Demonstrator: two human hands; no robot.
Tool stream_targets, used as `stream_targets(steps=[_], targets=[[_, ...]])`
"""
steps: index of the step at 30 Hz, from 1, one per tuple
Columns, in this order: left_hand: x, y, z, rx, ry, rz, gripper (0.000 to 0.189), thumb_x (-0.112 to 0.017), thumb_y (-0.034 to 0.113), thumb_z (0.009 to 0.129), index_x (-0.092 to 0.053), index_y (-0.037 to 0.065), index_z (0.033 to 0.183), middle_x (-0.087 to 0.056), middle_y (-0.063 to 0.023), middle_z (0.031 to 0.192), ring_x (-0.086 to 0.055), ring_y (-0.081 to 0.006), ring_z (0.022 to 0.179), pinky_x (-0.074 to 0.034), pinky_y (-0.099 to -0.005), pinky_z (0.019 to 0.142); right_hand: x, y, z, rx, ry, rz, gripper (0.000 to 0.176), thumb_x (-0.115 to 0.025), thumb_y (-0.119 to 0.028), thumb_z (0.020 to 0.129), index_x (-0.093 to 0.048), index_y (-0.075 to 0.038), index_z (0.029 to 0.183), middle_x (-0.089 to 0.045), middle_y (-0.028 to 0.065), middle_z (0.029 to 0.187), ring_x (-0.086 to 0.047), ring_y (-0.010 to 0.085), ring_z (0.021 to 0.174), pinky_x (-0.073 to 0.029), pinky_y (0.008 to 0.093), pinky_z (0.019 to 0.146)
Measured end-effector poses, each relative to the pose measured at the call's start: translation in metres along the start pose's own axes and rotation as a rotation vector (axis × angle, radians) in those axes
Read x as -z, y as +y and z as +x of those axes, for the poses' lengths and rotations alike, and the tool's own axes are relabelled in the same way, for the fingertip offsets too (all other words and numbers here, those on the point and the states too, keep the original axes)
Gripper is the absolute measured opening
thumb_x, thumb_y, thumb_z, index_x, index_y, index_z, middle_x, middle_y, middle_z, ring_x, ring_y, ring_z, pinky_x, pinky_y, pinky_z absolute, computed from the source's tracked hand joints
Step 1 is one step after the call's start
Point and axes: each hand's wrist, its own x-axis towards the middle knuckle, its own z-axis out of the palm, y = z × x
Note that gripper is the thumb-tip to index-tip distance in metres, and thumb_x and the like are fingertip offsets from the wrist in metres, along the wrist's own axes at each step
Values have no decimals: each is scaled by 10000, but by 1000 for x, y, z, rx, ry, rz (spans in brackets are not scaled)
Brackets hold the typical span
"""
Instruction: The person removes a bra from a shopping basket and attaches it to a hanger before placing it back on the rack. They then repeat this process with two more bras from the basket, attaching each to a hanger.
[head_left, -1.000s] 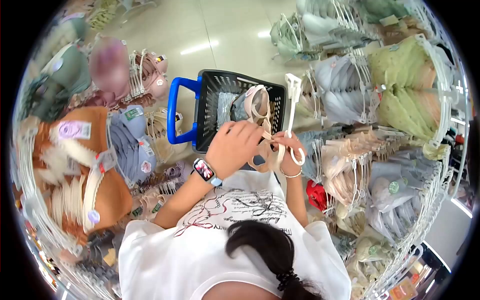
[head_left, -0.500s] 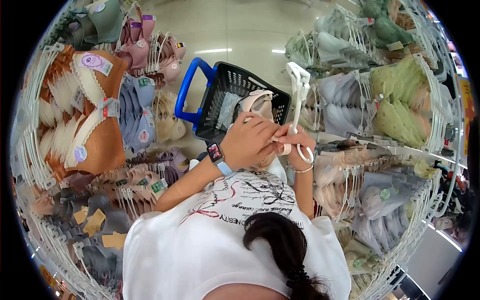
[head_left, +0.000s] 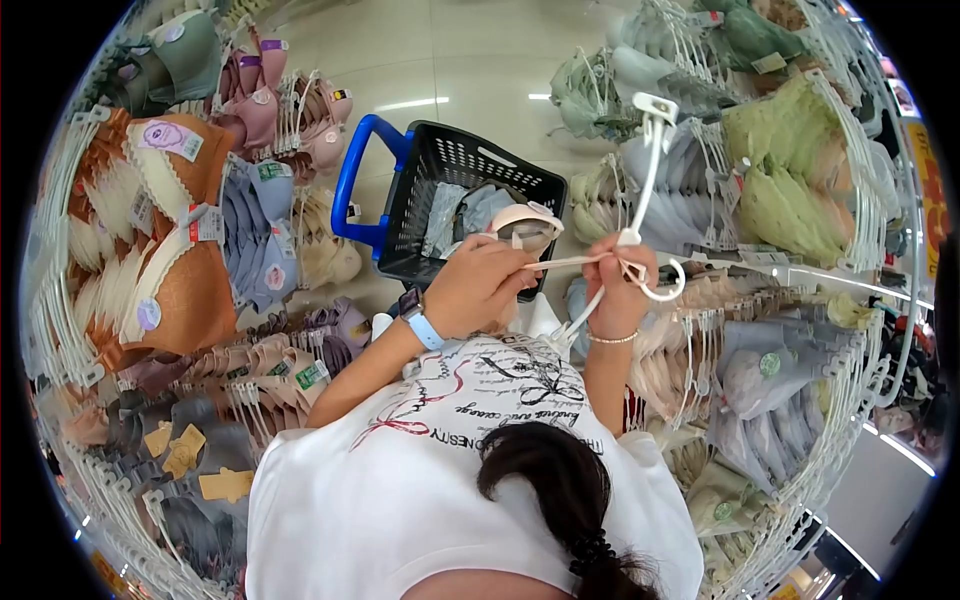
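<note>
My left hand, with a watch at its wrist, is closed on a pale pink bra whose cup shows beyond the fingers. A thin strap of the bra runs taut across to my right hand. That hand, with a beaded bracelet at the wrist, is closed around a white plastic hanger and the strap's end. The hanger's long arm tilts up and away, its hook curves to the right, and its other end comes down near the shirt. Fingers partly hide where strap and hanger meet.
Just beyond my hands stands a black shopping basket with a blue handle, holding grey-blue garments. Racks of hanging bras line both sides, orange ones at left and green ones at right. Pale floor tiles lie ahead.
My hands have moved apart, and the strap now stretches between them. My right hand and the hanger have shifted right, and more of the garments in the basket shows.
</note>
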Motion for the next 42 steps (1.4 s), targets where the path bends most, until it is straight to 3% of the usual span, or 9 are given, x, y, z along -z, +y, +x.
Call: stream_targets(steps=[3,11,17,23,26,28,33,35,42], targets=[[2,-1,6,92,-162,-265,187,-498,126,770,-539,38,930,-566,-77,850,-519,-245,810,-367,-323,785,-8,-6,8,-73,75,25,177,-567,69,714,-495,-21,848,-558,135,768,-517,148,605,-421,231,482],[18,-11,3,27,86,-217,415,-555,97,732,-437,40,1126,-446,-103,1113,-444,-217,1014,-332,-309,862,-13,-11,26,14,-174,-4,208,-628,79,648,-520,-28,789,-561,123,746,-560,179,675,-465,253,592],[38,-20,-4,142,105,-345,294,-511,74,780,-483,15,1066,-526,-107,1022,-510,-193,945,-382,-275,825,3,-14,43,93,-430,25,214,-617,60,668,-509,-64,804,-546,108,719,-536,178,662,-439,254,570],[33,-23,-3,168,124,-472,227,-485,78,800,-516,10,1014,-544,-97,982,-518,-183,914,-394,-264,797,1,-14,61,100,-509,162,142,-624,-153,734,-503,-123,801,-504,61,680,-445,132,575,-357,220,503],[28,-21,7,127,64,-409,242,-451,70,813,-496,24,1046,-538,-79,1014,-500,-192,937,-370,-283,821,-3,-18,69,-53,-545,386,83,-576,-180,779,-507,-226,779,-406,-40,647,-304,74,552,-260,201,470],[17,-24,19,-80,168,-100,252,-441,77,810,-494,37,1053,-528,-94,1023,-477,-240,963,-360,-314,835,-2,-15,74,-112,-554,631,47,-547,-175,796,-516,-207,784,-421,-35,643,-319,68,548,-262,191,472],[2,-16,40,-91,-2,-120,256,-424,119,822,-499,54,1057,-517,-84,1057,-460,-242,972,-328,-327,851,-1,-22,82,-199,-556,1138,120,-476,-140,835,-528,-225,768,-425,-46,630,-312,54,531,-256,188,483],[0,-11,44,-122,-55,-301,255,-432,127,822,-502,51,1055,-520,-72,1051,-464,-229,967,-328,-322,847,0,-25,83,-212,-563,1118,109,-485,-128,828,-524,-212,771,-421,-42,630,-324,63,545,-262,191,495],[5,12,48,-11,-99,-489,234,-530,154,791,-532,17,981,-546,-46,876,-479,-126,837,-378,-269,769,3,-19,81,-291,-757,144,76,-479,2,752,-484,-62,794,-468,20,676,-392,69,589,-274,170,475]])
